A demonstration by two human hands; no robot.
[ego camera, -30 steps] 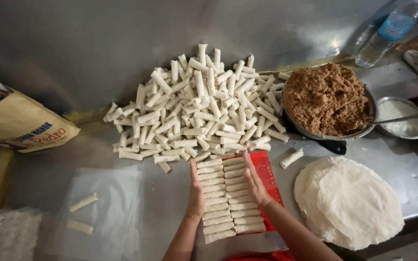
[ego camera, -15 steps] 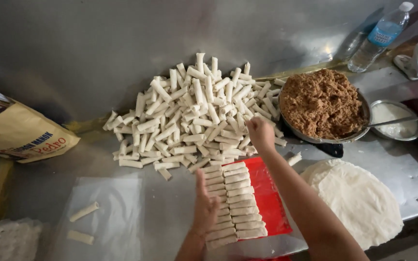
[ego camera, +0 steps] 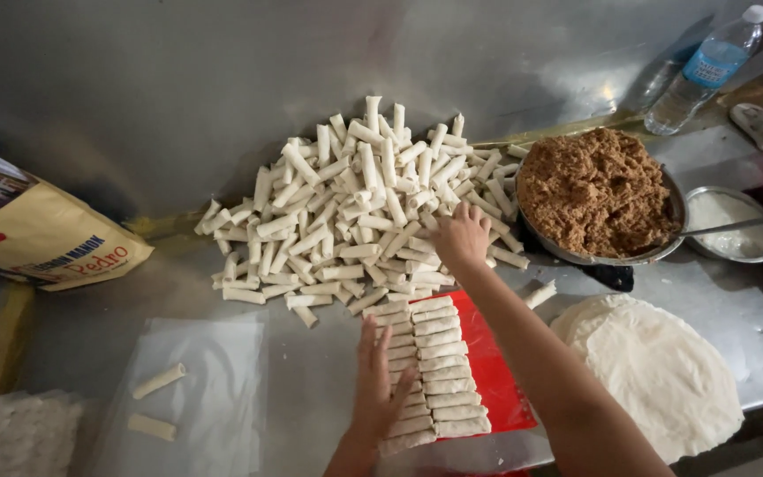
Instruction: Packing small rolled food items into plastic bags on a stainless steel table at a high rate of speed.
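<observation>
Head cam: right hand (ego camera: 461, 237) reaches into loose pile of rolls (ego camera: 355, 208), fingers curled on some; grip can't tell. Left hand (ego camera: 380, 389) flat, open, pressed vs stacked rolls (ego camera: 430, 367) on red tray (ego camera: 496, 371).

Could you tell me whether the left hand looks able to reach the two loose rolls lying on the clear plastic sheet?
Probably yes. The left hand rests flat against the rows of rolls on the red tray, and the two loose rolls lie to its left on the plastic sheet with only bare sheet between.
</observation>
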